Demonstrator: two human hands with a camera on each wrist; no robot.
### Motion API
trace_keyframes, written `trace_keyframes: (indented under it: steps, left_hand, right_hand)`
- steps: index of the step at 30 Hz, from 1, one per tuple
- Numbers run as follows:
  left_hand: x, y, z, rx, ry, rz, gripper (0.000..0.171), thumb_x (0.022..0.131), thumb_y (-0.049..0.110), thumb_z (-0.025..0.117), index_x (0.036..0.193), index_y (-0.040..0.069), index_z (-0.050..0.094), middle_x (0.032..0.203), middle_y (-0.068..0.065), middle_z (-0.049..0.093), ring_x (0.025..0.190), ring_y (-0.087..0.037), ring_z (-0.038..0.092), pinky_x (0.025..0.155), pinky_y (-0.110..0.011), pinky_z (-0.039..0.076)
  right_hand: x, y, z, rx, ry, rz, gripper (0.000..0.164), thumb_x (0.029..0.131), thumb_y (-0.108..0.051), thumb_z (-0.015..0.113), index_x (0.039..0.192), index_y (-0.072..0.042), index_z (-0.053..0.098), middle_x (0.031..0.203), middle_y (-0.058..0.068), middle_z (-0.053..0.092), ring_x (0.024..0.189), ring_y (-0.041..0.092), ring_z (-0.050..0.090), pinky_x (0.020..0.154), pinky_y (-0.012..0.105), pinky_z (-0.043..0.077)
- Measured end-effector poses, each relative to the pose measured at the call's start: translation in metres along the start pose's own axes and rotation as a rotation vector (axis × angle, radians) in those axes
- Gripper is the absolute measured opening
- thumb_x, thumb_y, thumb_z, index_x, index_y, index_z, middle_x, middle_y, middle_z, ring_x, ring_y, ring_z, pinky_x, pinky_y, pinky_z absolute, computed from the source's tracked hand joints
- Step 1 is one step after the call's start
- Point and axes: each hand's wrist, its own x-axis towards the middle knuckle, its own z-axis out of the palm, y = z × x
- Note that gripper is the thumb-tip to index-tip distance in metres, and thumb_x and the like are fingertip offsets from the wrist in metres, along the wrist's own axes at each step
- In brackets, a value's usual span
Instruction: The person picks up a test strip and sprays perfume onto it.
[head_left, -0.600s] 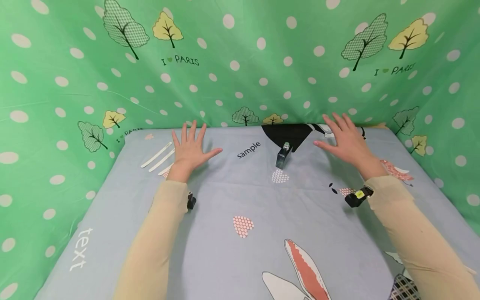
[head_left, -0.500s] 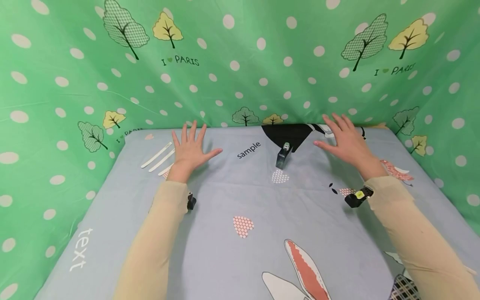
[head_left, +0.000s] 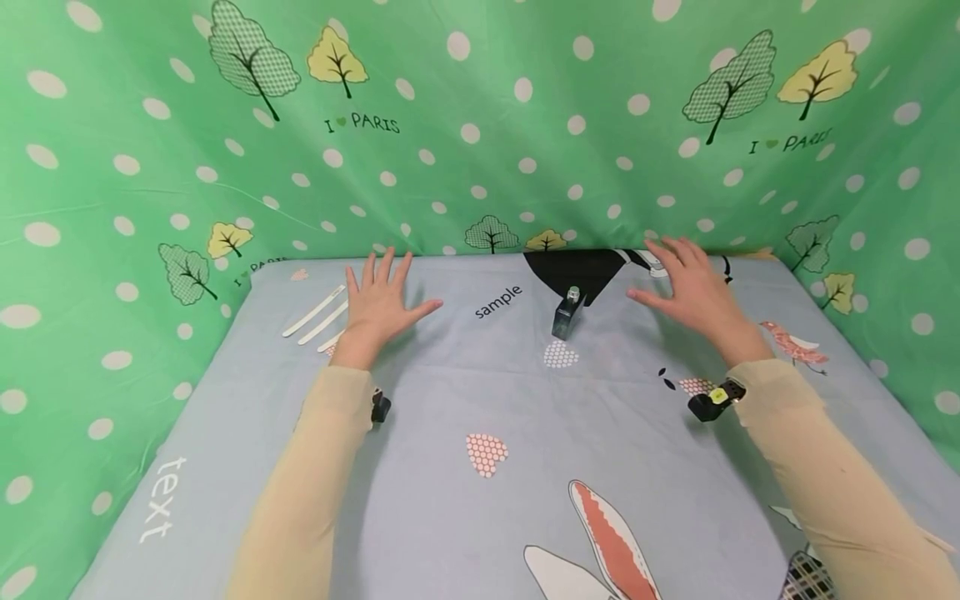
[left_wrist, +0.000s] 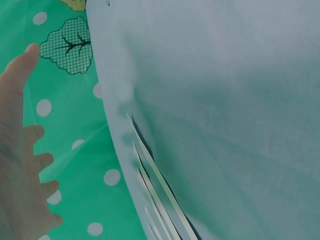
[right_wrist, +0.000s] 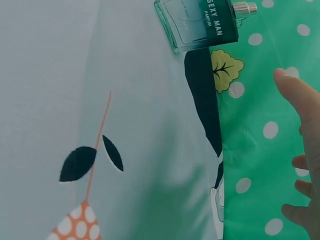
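Observation:
My left hand (head_left: 377,312) is spread over the far left of the cloth and holds nothing. Beside it lie several thin white sticks (head_left: 313,312), flat and roughly parallel, partly hidden by the hand in the head view; the left wrist view shows the sticks (left_wrist: 162,185) edge-on. A dark perfume bottle (head_left: 566,317) with a metallic spray top stands between the hands, nearer the right one. Its label reads "SEXY MAN PARFUM" on the bottle (right_wrist: 200,22) in the right wrist view. My right hand (head_left: 697,292), fingers extended, hovers right of the bottle without touching it.
A grey-blue printed cloth (head_left: 420,500) covers the table, with hearts, lettering and rabbit ears on it. Green dotted fabric (head_left: 450,100) hangs behind and along both sides. Each wrist wears a small black camera, such as the right camera (head_left: 708,404).
Both hands have drawn back very slightly toward me, and the right fingers sit a little lower. The sticks and the perfume bottle have stayed where they were.

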Motion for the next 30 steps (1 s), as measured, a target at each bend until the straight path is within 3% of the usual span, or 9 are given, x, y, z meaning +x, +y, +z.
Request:
trace_keyframes:
  steps: [10, 16, 21, 30]
  left_hand:
    - [-0.003, -0.002, -0.003, -0.056, -0.01, 0.011, 0.094, 0.089, 0.068, 0.056, 0.16, 0.019, 0.018, 0.167, -0.015, 0.014, 0.152, -0.041, 0.016, 0.123, -0.064, 0.01]
    - [-0.006, -0.002, -0.006, -0.063, -0.007, 0.019, 0.087, 0.091, 0.06, 0.059, 0.157, 0.014, 0.027, 0.161, -0.017, 0.028, 0.149, -0.04, 0.024, 0.123, -0.058, 0.021]
    - [-0.009, -0.001, -0.007, -0.098, 0.001, 0.013, 0.081, 0.092, 0.055, 0.061, 0.155, 0.013, 0.033, 0.158, -0.016, 0.034, 0.145, -0.039, 0.032, 0.117, -0.057, 0.033]
    - [-0.015, 0.002, -0.012, -0.166, 0.008, 0.007, 0.063, 0.093, 0.046, 0.065, 0.144, 0.012, 0.049, 0.147, -0.014, 0.049, 0.134, -0.037, 0.047, 0.105, -0.054, 0.046]
  right_hand:
    - [-0.004, 0.0, 0.007, 0.014, 0.028, -0.004, 0.087, 0.089, -0.058, 0.065, 0.156, -0.014, 0.031, 0.156, 0.023, 0.033, 0.143, 0.048, 0.029, 0.113, 0.068, 0.029]
    - [-0.005, -0.001, 0.013, 0.033, 0.022, -0.004, 0.084, 0.089, -0.058, 0.066, 0.153, -0.012, 0.037, 0.153, 0.022, 0.038, 0.137, 0.049, 0.038, 0.105, 0.069, 0.037]
    - [-0.007, -0.003, 0.019, 0.047, 0.009, 0.001, 0.079, 0.089, -0.059, 0.065, 0.15, -0.013, 0.041, 0.151, 0.022, 0.041, 0.13, 0.051, 0.045, 0.098, 0.069, 0.042]
    - [-0.011, -0.011, 0.025, 0.067, -0.025, 0.019, 0.073, 0.091, -0.06, 0.061, 0.146, -0.014, 0.046, 0.153, 0.024, 0.04, 0.132, 0.051, 0.045, 0.101, 0.069, 0.041]
